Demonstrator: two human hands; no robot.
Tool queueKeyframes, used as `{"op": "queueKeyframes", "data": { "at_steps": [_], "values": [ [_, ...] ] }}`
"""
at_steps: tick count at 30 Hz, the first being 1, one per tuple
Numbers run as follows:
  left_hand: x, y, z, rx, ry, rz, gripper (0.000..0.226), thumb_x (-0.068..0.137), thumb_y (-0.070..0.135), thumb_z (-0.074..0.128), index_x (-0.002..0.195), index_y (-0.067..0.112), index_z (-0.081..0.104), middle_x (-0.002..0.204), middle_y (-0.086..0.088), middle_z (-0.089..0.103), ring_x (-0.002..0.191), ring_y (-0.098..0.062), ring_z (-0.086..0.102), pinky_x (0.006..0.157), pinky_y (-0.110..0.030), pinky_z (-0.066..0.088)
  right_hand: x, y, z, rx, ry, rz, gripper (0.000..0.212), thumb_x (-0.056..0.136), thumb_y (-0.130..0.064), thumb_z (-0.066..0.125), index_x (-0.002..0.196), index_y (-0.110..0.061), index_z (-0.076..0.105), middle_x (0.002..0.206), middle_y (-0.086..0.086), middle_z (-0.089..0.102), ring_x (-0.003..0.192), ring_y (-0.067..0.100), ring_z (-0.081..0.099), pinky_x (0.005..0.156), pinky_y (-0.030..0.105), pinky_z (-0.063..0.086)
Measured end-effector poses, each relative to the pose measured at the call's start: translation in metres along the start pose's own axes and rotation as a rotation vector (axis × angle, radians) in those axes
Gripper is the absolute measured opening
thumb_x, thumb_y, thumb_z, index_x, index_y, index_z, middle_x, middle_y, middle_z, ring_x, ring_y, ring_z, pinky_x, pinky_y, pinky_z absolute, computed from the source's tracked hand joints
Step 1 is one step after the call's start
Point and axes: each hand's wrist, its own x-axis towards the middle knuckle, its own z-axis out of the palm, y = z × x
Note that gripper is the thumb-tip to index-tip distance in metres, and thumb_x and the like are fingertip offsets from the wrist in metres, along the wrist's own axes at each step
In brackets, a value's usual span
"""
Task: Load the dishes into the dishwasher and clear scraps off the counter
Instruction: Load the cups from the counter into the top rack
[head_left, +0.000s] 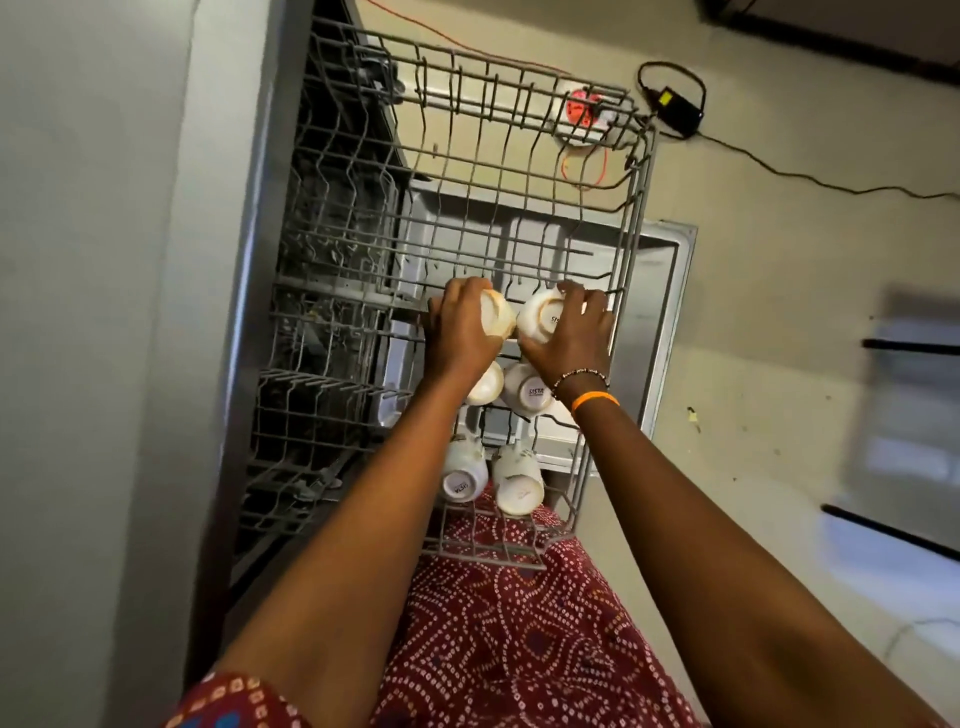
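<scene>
The dishwasher's grey wire upper rack (524, 109) is pulled out over the open door (670, 291). My left hand (460, 332) grips a white cup (498, 314) turned bottom up over the rack. Beside it, my right hand (574, 338) holds another white cup (540, 317), also upside down, with printing on its base. Nearer me, two inverted cups (527, 389) sit in the rack, one partly hidden by my left wrist. Two more mugs (514, 483) stand upside down in the row closest to me.
The dishwasher's interior and lower rack (322, 291) lie to the left, beside a grey cabinet side (104, 312). On the floor beyond are a power strip (584, 111), an orange cable (584, 171) and a black adapter (678, 106) with its cord.
</scene>
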Motion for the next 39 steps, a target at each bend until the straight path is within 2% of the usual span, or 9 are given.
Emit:
{"op": "queueKeyframes", "data": {
  "at_steps": [11, 15, 22, 25, 30, 34, 36, 38, 39],
  "values": [
    [0.006, -0.006, -0.008, -0.102, -0.128, -0.001, 0.071, 0.079, -0.007, 0.059, 0.143, 0.009, 0.032, 0.144, -0.01, 0.035, 0.132, -0.025, 0.035, 0.107, -0.028, 0.029, 0.005, 0.002, 0.003, 0.109, -0.105, 0.012, 0.067, 0.076, -0.019, 0.073, 0.135, -0.01, 0.042, 0.137, 0.016, 0.037, 0.123, 0.036, 0.04, 0.102, 0.035, 0.036],
    [-0.006, -0.005, -0.015, -0.154, -0.108, -0.026, 0.071, 0.081, -0.007, 0.057, 0.144, 0.007, 0.029, 0.148, -0.01, 0.031, 0.135, -0.024, 0.031, 0.109, -0.027, 0.027, -0.002, -0.005, -0.006, 0.049, -0.053, -0.045, 0.052, 0.078, -0.014, 0.068, 0.127, -0.007, 0.051, 0.134, 0.017, 0.041, 0.122, 0.035, 0.04, 0.101, 0.032, 0.032],
    [-0.056, -0.01, -0.027, -0.463, 0.079, -0.165, 0.043, 0.083, -0.003, 0.056, 0.125, 0.008, 0.051, 0.128, -0.012, 0.05, 0.117, -0.027, 0.052, 0.099, -0.038, 0.044, -0.041, -0.028, -0.015, 0.159, -0.114, -0.247, 0.023, 0.08, 0.0, 0.061, 0.102, 0.004, 0.061, 0.109, 0.024, 0.051, 0.101, 0.034, 0.053, 0.083, 0.02, 0.036],
    [-0.09, -0.016, -0.028, -0.545, 0.158, -0.214, 0.04, 0.086, -0.002, 0.053, 0.125, 0.008, 0.05, 0.124, -0.011, 0.053, 0.111, -0.024, 0.054, 0.092, -0.028, 0.044, -0.064, -0.042, -0.011, 0.185, -0.184, -0.39, 0.017, 0.081, 0.002, 0.057, 0.096, 0.006, 0.063, 0.101, 0.025, 0.055, 0.095, 0.038, 0.057, 0.086, 0.04, 0.046],
    [-0.179, -0.018, -0.027, -0.697, 0.389, -0.343, 0.036, 0.087, -0.004, 0.054, 0.122, 0.002, 0.052, 0.119, -0.018, 0.057, 0.094, -0.015, 0.051, 0.079, -0.02, 0.041, -0.114, -0.052, -0.015, 0.151, -0.365, -0.65, 0.012, 0.082, 0.001, 0.057, 0.087, 0.01, 0.062, 0.091, 0.027, 0.063, 0.085, 0.04, 0.06, 0.078, 0.049, 0.048],
    [-0.264, -0.024, -0.023, -0.789, 0.642, -0.458, 0.032, 0.086, -0.007, 0.053, 0.118, -0.002, 0.055, 0.112, -0.02, 0.061, 0.093, -0.016, 0.052, 0.069, -0.008, 0.041, -0.164, -0.052, -0.024, 0.163, -0.526, -0.786, 0.012, 0.087, -0.004, 0.056, 0.079, -0.003, 0.065, 0.081, 0.016, 0.066, 0.075, 0.027, 0.062, 0.068, 0.035, 0.048],
    [-0.303, -0.031, -0.019, -0.819, 0.775, -0.536, 0.03, 0.087, -0.004, 0.054, 0.116, 0.0, 0.057, 0.11, -0.019, 0.063, 0.095, -0.02, 0.058, 0.076, -0.015, 0.043, -0.193, -0.055, -0.023, 0.132, -0.643, -0.872, 0.017, 0.086, 0.0, 0.052, 0.081, -0.008, 0.066, 0.08, 0.004, 0.063, 0.074, 0.02, 0.06, 0.065, 0.024, 0.046],
    [-0.336, -0.038, -0.019, -0.834, 0.896, -0.596, 0.028, 0.087, -0.002, 0.055, 0.115, 0.002, 0.058, 0.109, -0.017, 0.064, 0.099, -0.025, 0.06, 0.078, -0.019, 0.044, -0.224, -0.064, -0.02, 0.123, -0.725, -0.969, 0.017, 0.085, 0.003, 0.052, 0.087, -0.002, 0.067, 0.08, 0.008, 0.065, 0.075, 0.02, 0.06, 0.068, 0.026, 0.046],
    [-0.349, -0.04, -0.02, -0.838, 0.942, -0.616, 0.028, 0.087, -0.002, 0.055, 0.115, 0.002, 0.058, 0.109, -0.016, 0.064, 0.098, -0.023, 0.06, 0.074, -0.014, 0.044, -0.238, -0.069, -0.018, 0.14, -0.752, -1.001, 0.017, 0.085, 0.004, 0.052, 0.088, -0.002, 0.068, 0.081, 0.014, 0.067, 0.074, 0.023, 0.06, 0.071, 0.03, 0.048]
  ]
}}
